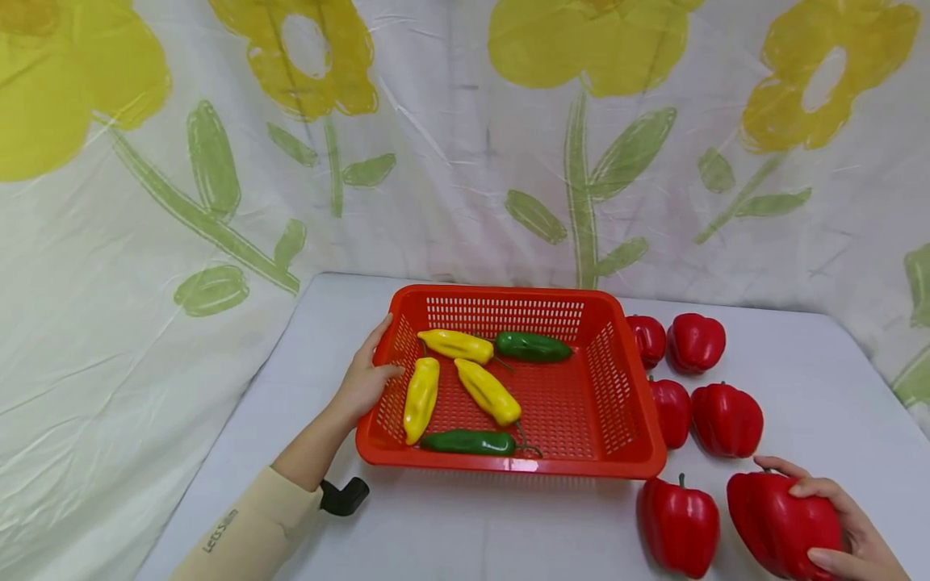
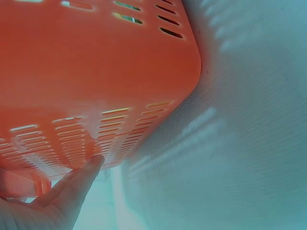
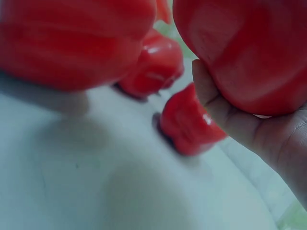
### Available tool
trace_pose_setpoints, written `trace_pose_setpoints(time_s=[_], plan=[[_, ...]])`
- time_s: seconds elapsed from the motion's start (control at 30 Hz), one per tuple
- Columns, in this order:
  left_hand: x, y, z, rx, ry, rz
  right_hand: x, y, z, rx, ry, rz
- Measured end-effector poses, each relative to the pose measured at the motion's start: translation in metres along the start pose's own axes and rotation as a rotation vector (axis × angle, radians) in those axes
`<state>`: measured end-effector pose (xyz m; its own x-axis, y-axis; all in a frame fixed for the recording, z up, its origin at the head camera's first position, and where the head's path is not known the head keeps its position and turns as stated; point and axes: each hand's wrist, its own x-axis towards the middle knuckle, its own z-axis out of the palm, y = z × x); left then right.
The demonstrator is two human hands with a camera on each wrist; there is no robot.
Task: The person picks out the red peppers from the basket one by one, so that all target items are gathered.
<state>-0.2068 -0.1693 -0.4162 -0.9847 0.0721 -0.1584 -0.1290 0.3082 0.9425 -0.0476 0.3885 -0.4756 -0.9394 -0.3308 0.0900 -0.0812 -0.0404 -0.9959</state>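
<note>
My left hand [image 1: 365, 381] grips the left side of a red plastic basket [image 1: 508, 466], thumb over the rim and fingers along the outer wall. In the left wrist view, its fingers [image 2: 79, 187] lie against the slotted wall. Inside the basket are three yellow peppers [image 1: 488, 393] and two green peppers, one at the back [image 1: 533, 347] and one along the front [image 1: 468, 442]. At the front right, my right hand [image 1: 850, 516] holds a red bell pepper [image 1: 785, 520], its fingers curled round it. The right wrist view shows this pepper [image 3: 249, 52] resting against the palm and fingers.
Several more red bell peppers stand right of the basket, one [image 1: 679, 524] near its front corner and another [image 1: 726, 420] farther back. A black curved object [image 1: 345, 496] shows beside the left wrist. A flower-patterned cloth [image 1: 450, 186] hangs behind the white table [image 1: 436, 532].
</note>
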Motion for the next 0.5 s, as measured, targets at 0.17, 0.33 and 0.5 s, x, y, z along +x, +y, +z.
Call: trace_pose_setpoints(time_s=[0.17,0.33,0.5], plan=[[0.0,0.0,-0.001,0.005,0.002,0.002,-0.003,0.006,-0.003,-0.011,0.027,0.058],[0.0,0.0,-0.001,0.006,0.004,0.006,-0.002,0.016,-0.006,-0.034,0.035,0.092],[0.0,-0.001,0.0,-0.001,0.0,0.007,-0.004,0.023,-0.006,-0.038,0.065,0.159]])
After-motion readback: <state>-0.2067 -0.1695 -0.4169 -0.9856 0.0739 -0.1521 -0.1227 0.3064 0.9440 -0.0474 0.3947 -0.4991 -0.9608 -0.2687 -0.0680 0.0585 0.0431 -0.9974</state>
